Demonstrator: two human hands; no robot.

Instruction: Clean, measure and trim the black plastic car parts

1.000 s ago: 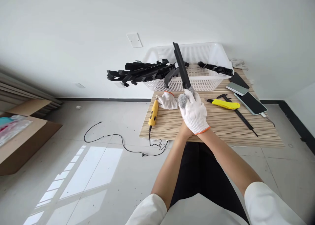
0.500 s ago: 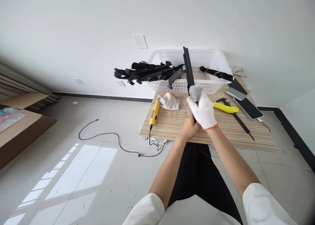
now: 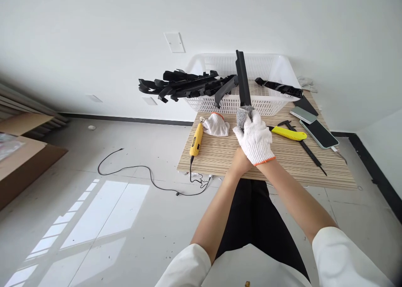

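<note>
A long black plastic strip [image 3: 243,75] points up and away from me over the basket's front rim. My right hand [image 3: 255,140], in a white knit glove with an orange cuff, is closed on a grey cloth [image 3: 243,116] pressed against the strip. My bare left hand [image 3: 241,162] is closed at the strip's near end, its fingers mostly hidden under the glove. Right of the glove lies a yellow utility knife [image 3: 289,133] across black calipers [image 3: 309,153]. To the left are a crumpled white glove [image 3: 216,125] and a yellow corded tool [image 3: 196,140].
A white plastic basket [image 3: 284,69] stands at the table's back. Several black plastic parts [image 3: 188,85] overhang its left side, and another black part [image 3: 278,87] crosses its right rim. Phones [image 3: 319,133] lie at the right of the wooden table [image 3: 216,161]. A black cable [image 3: 138,166] trails over the floor.
My right hand has slid with the grey cloth toward me along the strip and now covers more of my left hand. The view has tilted down slightly.
</note>
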